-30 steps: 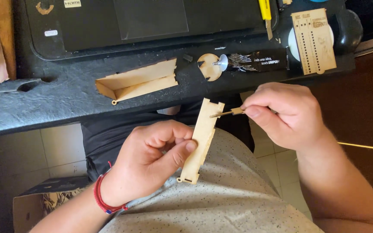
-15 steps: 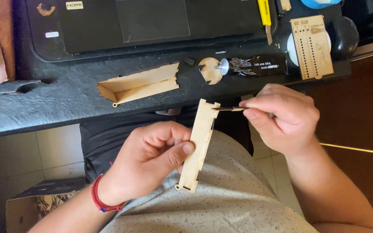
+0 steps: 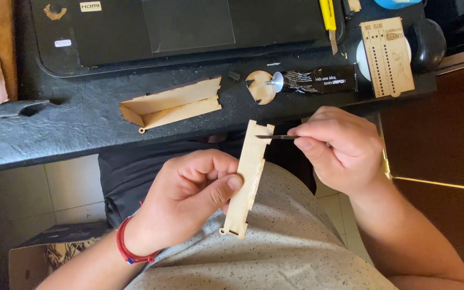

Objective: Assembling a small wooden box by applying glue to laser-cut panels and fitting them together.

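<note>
Nearest you, your left hand grips a long, thin wooden strip over your lap; its fingers are curled shut around the strip's left edge and the thumb presses on its face, which keeps the notched top end free and steady. Just to the right, your right hand pinches a slim metal tool, fingers closed tight on it, with the tip touching the strip's upper right edge. That pen-like pinch suits fine work at the notch. Farther off, on the dark table, lies an open wooden box part, with a small wooden disc and a black glue tube to its right, all within reach. Beyond them sits a closed laptop.
</note>
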